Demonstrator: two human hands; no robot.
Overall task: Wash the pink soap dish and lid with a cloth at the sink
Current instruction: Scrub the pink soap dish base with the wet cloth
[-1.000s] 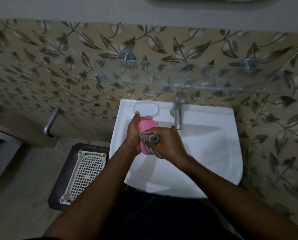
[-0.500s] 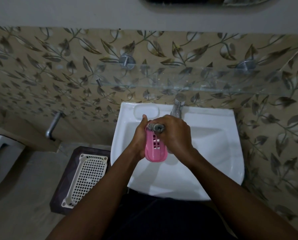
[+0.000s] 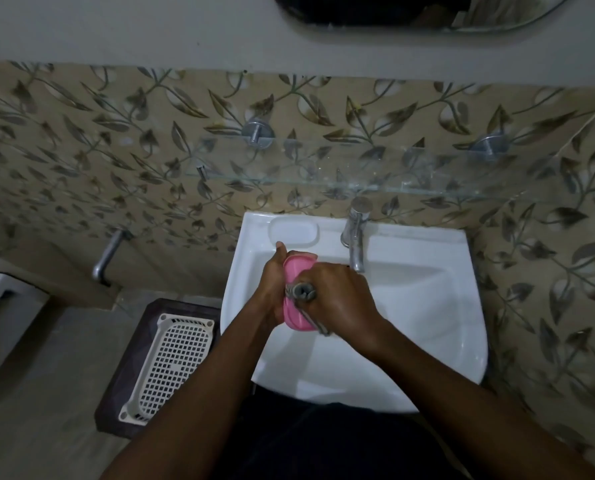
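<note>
Pink soap dish (image 3: 297,268) in left hand (image 3: 271,282), cloth (image 3: 303,292) in right hand (image 3: 337,299), over sink (image 3: 427,306)

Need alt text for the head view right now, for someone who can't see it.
Over a white sink, the left hand holds a pink soap dish while the right hand presses a striped cloth against it. A tap stands behind.

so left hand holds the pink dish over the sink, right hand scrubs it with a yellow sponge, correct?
One thing is off: it's not a yellow sponge. The head view shows the right hand gripping a rolled grey striped cloth against the pink dish. The left hand does hold the dish over the sink.
</note>
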